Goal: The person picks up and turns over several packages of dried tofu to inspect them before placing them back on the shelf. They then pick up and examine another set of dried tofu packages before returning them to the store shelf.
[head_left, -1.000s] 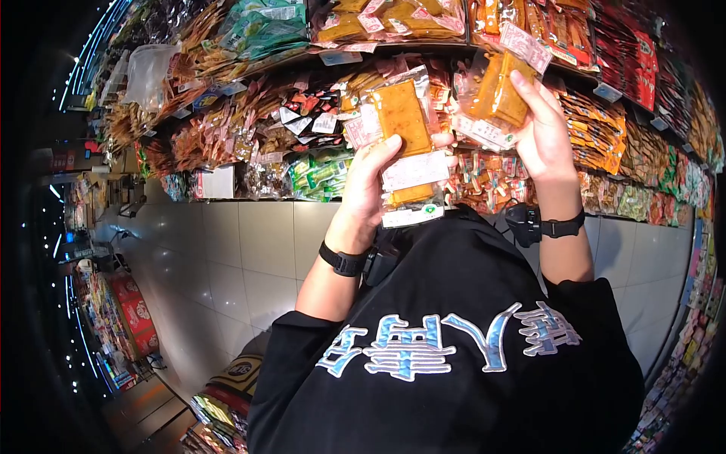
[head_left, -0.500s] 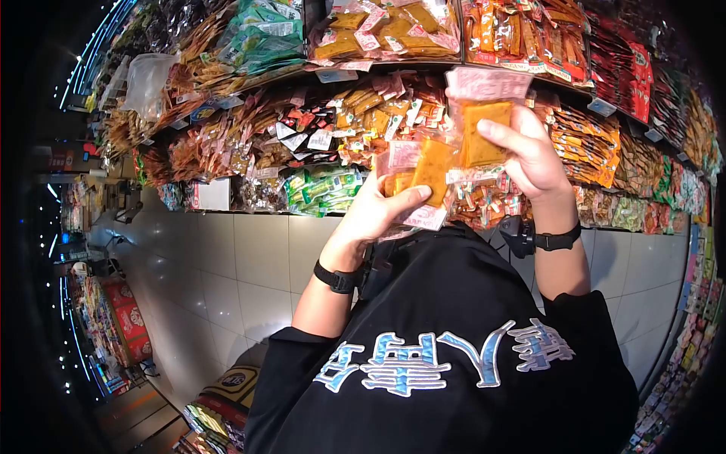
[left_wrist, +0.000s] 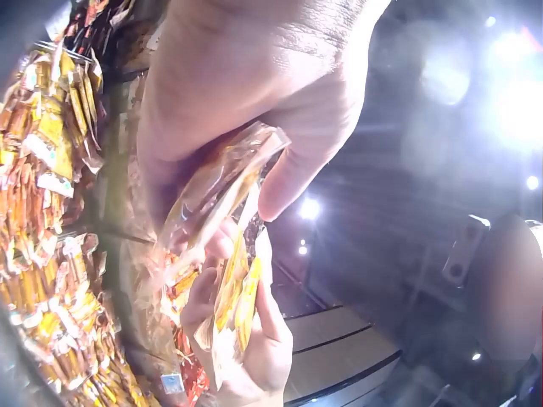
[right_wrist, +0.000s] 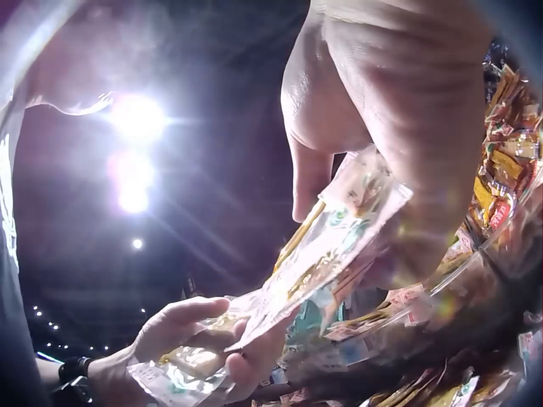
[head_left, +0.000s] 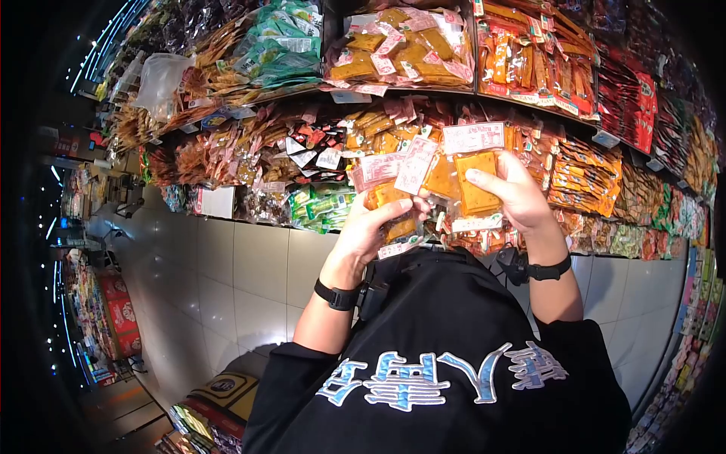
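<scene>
My left hand (head_left: 364, 231) grips clear snack packets (head_left: 395, 198) with flat yellow-brown slabs inside, its thumb across their front. To the right, my right hand (head_left: 522, 195) pinches more packets of the same kind, the front packet (head_left: 478, 178) upright with a pink-printed label at its top. A packet with a tilted pink-and-white label (head_left: 416, 163) lies between the hands and overlaps both bunches in the head view. Seen edge-on in the right wrist view, the right hand's packet (right_wrist: 327, 242) slants down towards the left hand (right_wrist: 191, 326).
A shelf bin of similar slab packets (head_left: 401, 57) is above the hands. Orange packets (head_left: 586, 181) lie to the right and green packets (head_left: 325, 198) to the left. A clear plastic bag (head_left: 162, 79) hangs at the upper left. Tiled floor (head_left: 253, 261) lies below the shelves.
The right hand has come down and left with its packets, now close beside the left hand's. The left hand's packets tilted, and several packets now fan out between the hands.
</scene>
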`<control>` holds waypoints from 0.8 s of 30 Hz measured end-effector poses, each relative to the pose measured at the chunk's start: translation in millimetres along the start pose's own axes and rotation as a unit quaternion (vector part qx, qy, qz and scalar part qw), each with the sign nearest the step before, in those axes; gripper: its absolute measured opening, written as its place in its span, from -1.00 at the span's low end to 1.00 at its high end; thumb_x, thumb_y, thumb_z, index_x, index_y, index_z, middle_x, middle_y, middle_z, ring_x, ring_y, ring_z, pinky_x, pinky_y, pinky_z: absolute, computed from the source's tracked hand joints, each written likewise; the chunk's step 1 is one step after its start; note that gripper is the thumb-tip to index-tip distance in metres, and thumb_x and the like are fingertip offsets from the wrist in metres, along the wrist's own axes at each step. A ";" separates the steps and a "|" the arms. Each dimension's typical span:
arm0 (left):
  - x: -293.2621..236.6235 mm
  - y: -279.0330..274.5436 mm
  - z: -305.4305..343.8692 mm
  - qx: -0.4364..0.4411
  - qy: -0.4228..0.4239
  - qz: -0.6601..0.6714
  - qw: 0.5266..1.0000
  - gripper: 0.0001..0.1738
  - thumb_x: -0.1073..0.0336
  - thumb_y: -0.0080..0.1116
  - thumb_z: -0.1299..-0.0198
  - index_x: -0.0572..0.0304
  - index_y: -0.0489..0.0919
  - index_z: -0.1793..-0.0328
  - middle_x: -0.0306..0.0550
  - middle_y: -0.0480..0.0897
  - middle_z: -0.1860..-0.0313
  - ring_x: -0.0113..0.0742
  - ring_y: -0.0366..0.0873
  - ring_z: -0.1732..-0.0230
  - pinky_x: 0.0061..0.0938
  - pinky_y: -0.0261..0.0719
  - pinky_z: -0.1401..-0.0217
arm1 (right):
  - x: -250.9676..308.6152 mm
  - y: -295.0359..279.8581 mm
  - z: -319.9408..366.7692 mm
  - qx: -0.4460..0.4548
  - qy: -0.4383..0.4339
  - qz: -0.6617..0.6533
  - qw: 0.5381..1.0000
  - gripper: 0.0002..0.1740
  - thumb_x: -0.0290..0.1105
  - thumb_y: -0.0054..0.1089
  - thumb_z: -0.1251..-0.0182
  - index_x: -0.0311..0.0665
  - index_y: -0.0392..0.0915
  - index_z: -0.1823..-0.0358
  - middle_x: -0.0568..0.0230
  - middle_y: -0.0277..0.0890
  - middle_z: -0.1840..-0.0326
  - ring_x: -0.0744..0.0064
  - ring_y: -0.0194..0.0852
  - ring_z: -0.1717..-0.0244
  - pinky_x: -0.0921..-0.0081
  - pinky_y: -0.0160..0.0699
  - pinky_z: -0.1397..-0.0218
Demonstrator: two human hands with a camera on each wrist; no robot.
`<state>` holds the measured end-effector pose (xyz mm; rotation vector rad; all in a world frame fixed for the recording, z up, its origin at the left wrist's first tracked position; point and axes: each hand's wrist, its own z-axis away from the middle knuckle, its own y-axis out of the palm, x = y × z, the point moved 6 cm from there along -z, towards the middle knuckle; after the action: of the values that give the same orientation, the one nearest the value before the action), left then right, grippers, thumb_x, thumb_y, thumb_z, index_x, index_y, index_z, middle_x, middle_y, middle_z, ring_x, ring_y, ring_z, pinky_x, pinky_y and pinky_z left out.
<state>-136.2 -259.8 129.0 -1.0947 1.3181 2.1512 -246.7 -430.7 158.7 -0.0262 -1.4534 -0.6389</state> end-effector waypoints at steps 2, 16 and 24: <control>0.4 -4.3 -2.7 -0.026 0.029 0.008 0.999 -0.68 0.45 0.23 -0.21 0.44 0.55 -0.07 -0.02 0.70 0.14 -0.26 0.67 0.11 -0.38 0.62 -0.05 | -5.9 7.4 4.3 -0.005 0.000 -0.029 1.000 -0.64 -0.53 0.15 -0.39 -0.44 0.42 -0.18 0.16 0.58 -0.09 0.45 0.55 -0.08 0.42 0.53 -0.18; -8.2 -13.9 -3.5 -0.153 0.104 -0.028 0.982 -0.66 0.47 0.28 -0.19 0.30 0.56 -0.10 -0.08 0.69 0.10 -0.30 0.71 0.17 -0.35 0.73 0.11 | -21.0 35.5 23.2 0.003 0.020 0.012 1.000 -0.60 -0.50 0.14 -0.41 -0.45 0.37 -0.23 0.14 0.56 -0.09 0.45 0.59 -0.02 0.42 0.61 -0.10; -15.1 5.4 10.5 -0.081 0.085 -0.016 0.993 -0.60 0.51 0.24 -0.20 0.37 0.51 -0.18 -0.04 0.67 0.02 -0.29 0.68 0.06 -0.41 0.67 -0.07 | -20.7 50.3 25.2 0.004 -0.040 -0.048 0.998 -0.64 -0.54 0.05 -0.44 -0.47 0.37 -0.23 0.12 0.52 -0.14 0.42 0.51 -0.14 0.41 0.52 -0.21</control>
<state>-134.9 -252.2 146.5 -1.3813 1.2032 2.2131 -248.2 -370.9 161.4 0.0252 -1.5412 -0.7180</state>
